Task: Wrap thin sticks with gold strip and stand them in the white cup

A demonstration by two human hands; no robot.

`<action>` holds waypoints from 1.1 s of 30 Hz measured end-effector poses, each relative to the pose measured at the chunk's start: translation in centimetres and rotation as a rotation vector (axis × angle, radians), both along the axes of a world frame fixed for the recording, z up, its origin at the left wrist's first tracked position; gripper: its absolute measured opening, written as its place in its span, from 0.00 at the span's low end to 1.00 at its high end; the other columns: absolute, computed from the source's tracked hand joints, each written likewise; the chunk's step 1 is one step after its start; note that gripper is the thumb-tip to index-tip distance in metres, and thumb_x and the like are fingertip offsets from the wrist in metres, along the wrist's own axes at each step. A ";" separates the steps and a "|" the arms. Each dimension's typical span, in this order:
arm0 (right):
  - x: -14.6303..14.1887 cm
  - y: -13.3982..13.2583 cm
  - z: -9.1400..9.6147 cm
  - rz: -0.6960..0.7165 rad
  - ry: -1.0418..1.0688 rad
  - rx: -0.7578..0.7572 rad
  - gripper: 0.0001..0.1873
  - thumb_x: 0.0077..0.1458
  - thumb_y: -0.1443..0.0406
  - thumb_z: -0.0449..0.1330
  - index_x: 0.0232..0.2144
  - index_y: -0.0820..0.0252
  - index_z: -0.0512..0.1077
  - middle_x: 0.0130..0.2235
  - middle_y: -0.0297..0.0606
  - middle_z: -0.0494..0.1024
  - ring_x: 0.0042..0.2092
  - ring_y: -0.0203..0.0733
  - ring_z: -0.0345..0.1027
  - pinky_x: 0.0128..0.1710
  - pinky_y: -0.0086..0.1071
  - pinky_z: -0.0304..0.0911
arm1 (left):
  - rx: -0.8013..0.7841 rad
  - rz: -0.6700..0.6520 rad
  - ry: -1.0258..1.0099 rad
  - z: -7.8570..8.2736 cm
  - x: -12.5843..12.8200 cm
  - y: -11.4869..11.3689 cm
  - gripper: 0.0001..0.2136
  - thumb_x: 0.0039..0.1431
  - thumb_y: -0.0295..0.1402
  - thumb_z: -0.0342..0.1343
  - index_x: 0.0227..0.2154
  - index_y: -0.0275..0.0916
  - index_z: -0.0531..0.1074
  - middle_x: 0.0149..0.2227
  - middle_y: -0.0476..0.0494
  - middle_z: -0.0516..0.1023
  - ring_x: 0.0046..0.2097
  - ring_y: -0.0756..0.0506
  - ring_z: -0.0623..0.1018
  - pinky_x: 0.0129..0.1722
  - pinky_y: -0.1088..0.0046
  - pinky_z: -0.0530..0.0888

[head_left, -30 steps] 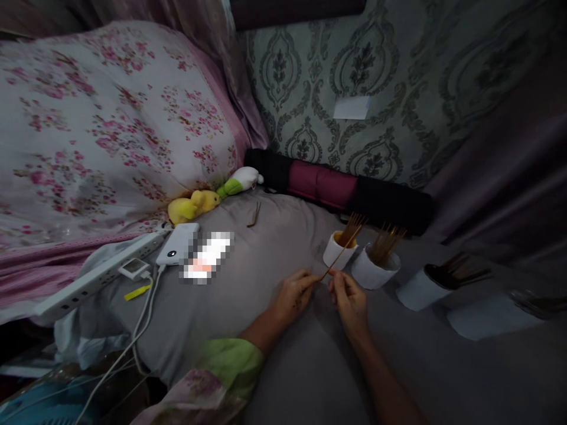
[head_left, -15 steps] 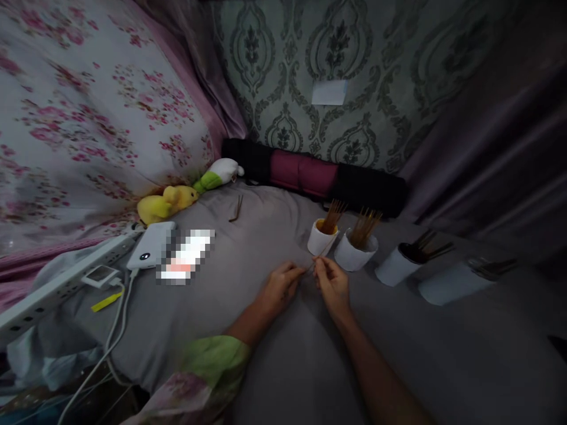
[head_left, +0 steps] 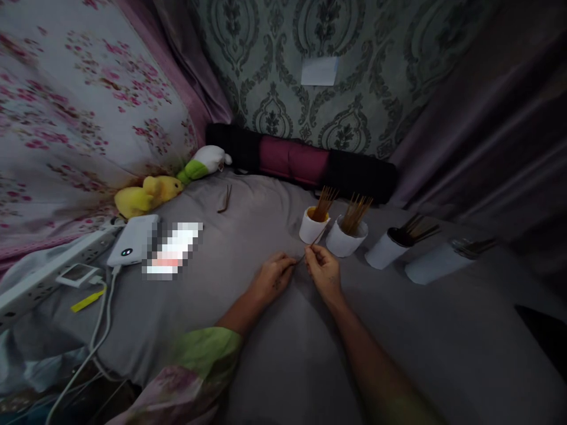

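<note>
A thin brown stick (head_left: pixel 319 234) slants between my hands, its upper end passing in front of a white cup. My left hand (head_left: pixel 273 280) pinches the lower end with its fingertips. Closed around the stick further up is my right hand (head_left: pixel 325 273). Just beyond them stands a white cup with a yellow inside (head_left: pixel 309 231), holding a bunch of thin sticks (head_left: pixel 323 203). Beside it, a wider white cup (head_left: pixel 344 241) holds more sticks. Two taller white containers, one with a dark rim (head_left: pixel 383 253) and one at the far right (head_left: pixel 434 267), hold darker sticks.
Bent dark sticks (head_left: pixel 225 199) lie on the grey sheet (head_left: pixel 248 236). To the left are a power bank (head_left: pixel 133 239), a blurred-out bright screen (head_left: pixel 175 251), a power strip (head_left: pixel 57 265), cables and a yellow tag (head_left: pixel 87 301). Plush toys (head_left: pixel 148 196) and a black-and-maroon bag (head_left: pixel 295 160) lie behind.
The whole view has shifted, so things sit a little further left and higher. Both hands keep their pinch on the stick, with the fingers slightly repositioned.
</note>
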State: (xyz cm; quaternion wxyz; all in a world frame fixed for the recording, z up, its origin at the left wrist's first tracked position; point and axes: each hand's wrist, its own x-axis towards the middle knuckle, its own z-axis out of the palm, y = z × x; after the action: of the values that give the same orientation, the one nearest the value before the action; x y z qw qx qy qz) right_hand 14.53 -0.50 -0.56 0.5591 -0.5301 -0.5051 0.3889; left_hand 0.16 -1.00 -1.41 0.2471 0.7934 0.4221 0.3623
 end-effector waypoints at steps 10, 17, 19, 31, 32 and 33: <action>0.2 0.1 -0.1 -0.011 -0.036 -0.002 0.16 0.49 0.55 0.55 0.31 0.62 0.70 0.23 0.33 0.68 0.24 0.33 0.60 0.21 0.26 0.55 | -0.083 0.017 -0.019 0.6 0.2 -0.2 0.10 0.56 0.29 0.48 0.36 0.36 0.72 0.33 0.44 0.70 0.35 0.50 0.70 0.35 0.75 0.66; 0.2 0.2 -0.1 -0.016 -0.029 0.009 0.15 0.50 0.55 0.54 0.30 0.62 0.69 0.22 0.32 0.67 0.25 0.33 0.60 0.22 0.26 0.55 | -0.118 0.026 -0.054 0.8 0.3 -0.2 0.09 0.55 0.31 0.49 0.36 0.37 0.73 0.32 0.45 0.71 0.33 0.50 0.69 0.34 0.75 0.66; 0.3 0.2 -0.1 -0.016 -0.035 0.015 0.15 0.50 0.55 0.54 0.30 0.62 0.69 0.22 0.33 0.67 0.25 0.33 0.60 0.22 0.26 0.56 | -0.125 0.035 -0.064 0.7 0.4 -0.2 0.09 0.54 0.31 0.50 0.36 0.38 0.72 0.32 0.45 0.72 0.34 0.50 0.70 0.34 0.74 0.66; 0.5 0.0 0.2 -0.032 -0.108 0.052 0.15 0.51 0.55 0.53 0.29 0.62 0.69 0.22 0.32 0.67 0.25 0.33 0.60 0.23 0.25 0.55 | -0.450 0.029 -0.375 -0.8 1.0 0.2 0.15 0.49 0.34 0.55 0.40 0.34 0.71 0.33 0.44 0.75 0.33 0.50 0.72 0.33 0.75 0.68; 0.5 0.0 0.2 -0.036 -0.113 0.056 0.15 0.51 0.55 0.53 0.29 0.62 0.69 0.22 0.32 0.67 0.25 0.33 0.60 0.23 0.25 0.55 | -0.483 0.014 -0.425 -1.1 1.1 0.3 0.15 0.49 0.34 0.56 0.40 0.35 0.71 0.32 0.45 0.75 0.33 0.50 0.72 0.33 0.75 0.68; 0.5 0.0 0.2 -0.038 -0.117 0.058 0.15 0.51 0.55 0.53 0.29 0.61 0.69 0.22 0.31 0.66 0.24 0.33 0.60 0.23 0.25 0.55 | -0.517 -0.001 -0.477 -1.3 1.1 0.4 0.16 0.48 0.34 0.56 0.41 0.35 0.71 0.32 0.45 0.75 0.33 0.50 0.72 0.33 0.75 0.68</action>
State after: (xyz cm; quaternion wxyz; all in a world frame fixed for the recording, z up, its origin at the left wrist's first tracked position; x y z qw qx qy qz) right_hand 15.05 -0.46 -0.33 0.5510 -0.5448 -0.5381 0.3317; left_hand 1.28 -0.60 -2.76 0.5315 0.5978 0.4301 0.4185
